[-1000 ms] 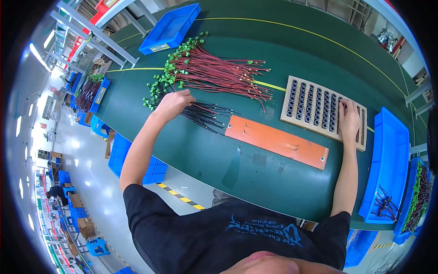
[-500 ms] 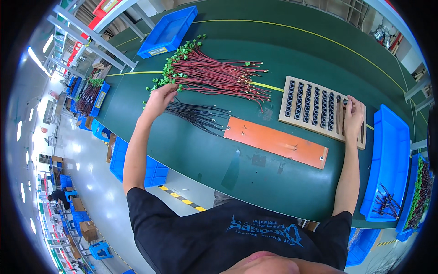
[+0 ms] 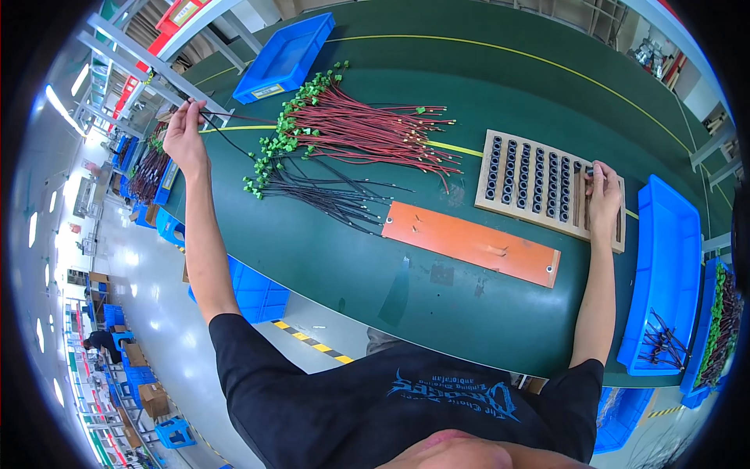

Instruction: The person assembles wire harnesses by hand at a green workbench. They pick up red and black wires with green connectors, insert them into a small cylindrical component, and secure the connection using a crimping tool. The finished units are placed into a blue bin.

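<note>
My left hand (image 3: 186, 137), raised at the far left of the bench, is closed in a pinch. From its fingers trail thin dark wires (image 3: 226, 139), slanting toward the green connectors. A bundle of red wires (image 3: 367, 125) with green connectors (image 3: 301, 113) lies to the right of that hand, black wires (image 3: 328, 195) just nearer to me. On the right, my right hand (image 3: 603, 205) rests over a wooden rack (image 3: 539, 215) holding rows of black ring-shaped parts (image 3: 539, 176). Its fingertips are closed together at the rack's far right; whatever they pinch is hidden.
An orange board (image 3: 469, 244) lies on the green bench in front of me. At the back left stands a blue tray (image 3: 285, 59). A long blue bin (image 3: 664, 266) to the right holds a few dark wires, with another bin of wires (image 3: 717, 336) beyond it.
My left hand has moved up and left from the connector ends of the pile, drawing wires out with it. My right hand stays at the rack.
</note>
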Action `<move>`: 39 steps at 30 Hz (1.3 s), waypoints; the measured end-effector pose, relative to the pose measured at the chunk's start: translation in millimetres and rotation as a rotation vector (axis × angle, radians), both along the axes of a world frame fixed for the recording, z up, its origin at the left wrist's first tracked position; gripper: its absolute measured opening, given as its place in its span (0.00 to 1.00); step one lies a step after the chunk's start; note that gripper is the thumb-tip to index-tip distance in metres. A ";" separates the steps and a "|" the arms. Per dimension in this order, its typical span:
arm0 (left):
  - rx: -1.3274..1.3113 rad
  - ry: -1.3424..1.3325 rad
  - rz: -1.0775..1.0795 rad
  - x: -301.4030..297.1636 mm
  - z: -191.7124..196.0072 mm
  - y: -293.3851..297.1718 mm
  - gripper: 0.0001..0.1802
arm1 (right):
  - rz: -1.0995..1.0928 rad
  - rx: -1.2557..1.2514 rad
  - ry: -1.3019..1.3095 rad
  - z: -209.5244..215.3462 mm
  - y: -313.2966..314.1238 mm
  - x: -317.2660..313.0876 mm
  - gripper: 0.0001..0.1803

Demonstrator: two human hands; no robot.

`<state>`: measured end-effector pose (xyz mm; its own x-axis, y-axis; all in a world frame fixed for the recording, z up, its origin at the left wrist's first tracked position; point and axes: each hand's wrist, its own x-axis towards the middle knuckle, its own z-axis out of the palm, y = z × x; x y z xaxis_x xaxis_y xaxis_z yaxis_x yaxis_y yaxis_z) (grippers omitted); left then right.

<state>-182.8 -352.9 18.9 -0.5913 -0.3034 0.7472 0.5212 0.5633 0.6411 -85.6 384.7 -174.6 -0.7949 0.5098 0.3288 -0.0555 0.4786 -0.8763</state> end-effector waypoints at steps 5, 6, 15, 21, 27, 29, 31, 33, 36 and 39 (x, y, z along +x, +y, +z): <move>-0.349 0.067 0.079 19.5 14.4 98.3 0.15 | 0.049 -0.228 0.204 0.3 3.3 2.5 0.14; -0.242 -0.035 -0.161 29.9 12.3 136.2 0.12 | 0.056 -0.173 0.265 1.2 4.7 5.9 0.14; -0.382 -0.554 -0.964 135.5 -72.6 334.7 0.07 | 0.481 -0.643 0.140 37.5 -123.4 123.5 0.18; -0.355 -0.697 -1.044 156.7 -105.9 358.4 0.09 | 0.418 -0.775 0.354 46.2 -127.7 141.2 0.12; -0.314 -0.679 -1.066 164.2 -111.9 362.4 0.08 | 0.427 -0.961 0.284 48.9 -128.1 143.4 0.12; -0.325 -0.692 -1.069 164.7 -115.2 362.5 0.08 | 0.448 -1.008 0.247 48.2 -128.7 144.1 0.12; -0.310 -0.689 -1.078 165.3 -118.6 363.3 0.08 | 0.472 -1.043 0.218 47.4 -129.9 144.3 0.12; -0.319 -0.688 -1.086 165.0 -120.1 364.6 0.09 | 0.495 -1.066 0.204 47.1 -130.3 144.1 0.12; -0.358 -0.695 -1.094 164.7 -120.4 365.6 0.09 | 0.494 -1.080 0.204 45.5 -131.4 144.6 0.12; -0.382 -0.681 -1.094 164.8 -119.9 365.5 0.09 | 0.524 -1.021 0.193 45.0 -132.1 145.0 0.15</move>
<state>-18.0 12.6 -101.0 -0.6795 0.7200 0.1408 0.4581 0.2665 0.8480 59.5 252.6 -129.6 -0.9685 0.2309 0.0934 -0.2118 -0.5661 -0.7967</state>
